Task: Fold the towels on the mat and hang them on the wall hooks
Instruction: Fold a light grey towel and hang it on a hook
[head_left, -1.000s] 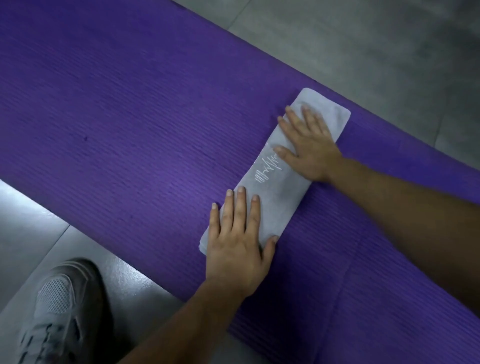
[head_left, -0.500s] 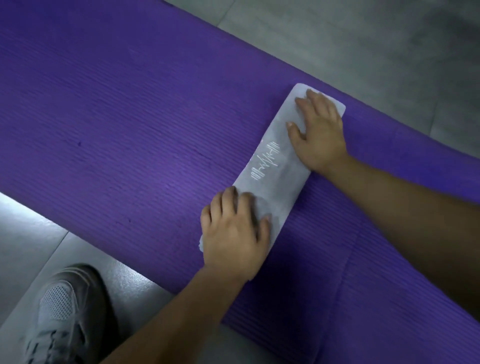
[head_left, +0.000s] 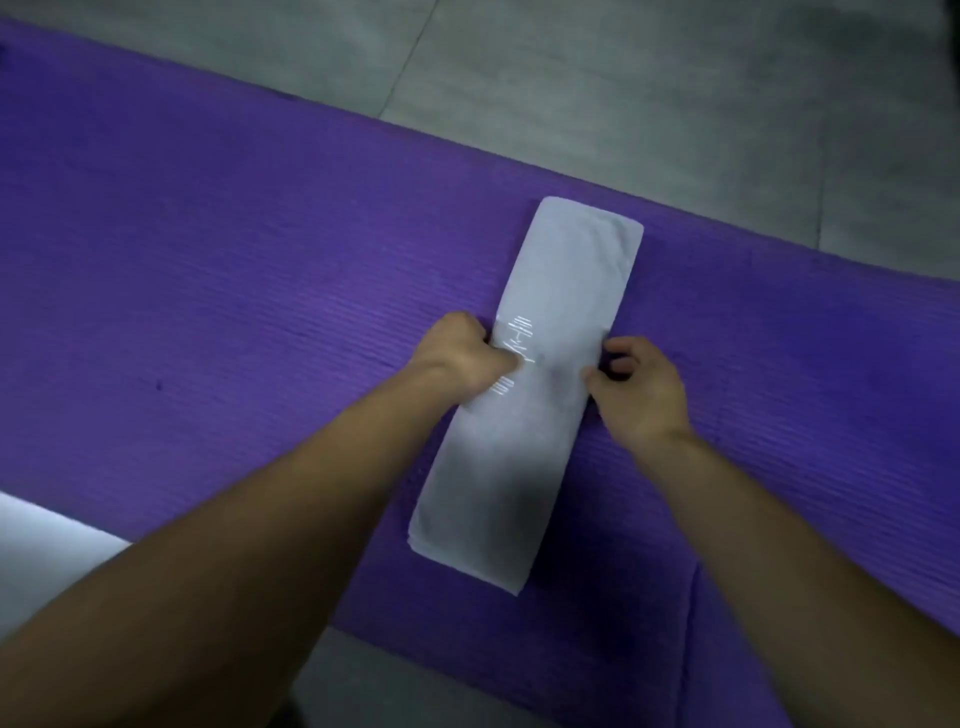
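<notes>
Far left, at the near edge of the purple yoga mat (head_left: 208, 312): a pale white cloth (head_left: 47, 551), possibly another towel, too cropped to tell. Next, the left hand (head_left: 457, 358), closed on the left long edge of the folded white towel (head_left: 566, 270) at about mid-length, thumb laid on top over the printed logo (head_left: 514, 358), fingers tucked out of sight beneath. Centre: towel flat on the mat as a narrow strip, long axis running from near to far, away from the body, far end leaning slightly right and stopping just short of the grey tiled floor (head_left: 623, 78). Right of that, the right hand (head_left: 639, 384) at the opposite long edge, level with the left, thumb tip touching the cloth, fingers curled just beside it; cannot tell whether already pinching or only about to. Both hands equally near, one on either side of the middle, square across the long axis. Likely next: a lift at the centre for an even drape of both ends, or a fold of the near end over onto the far one; either way, matched grips needed to keep the halves even
</notes>
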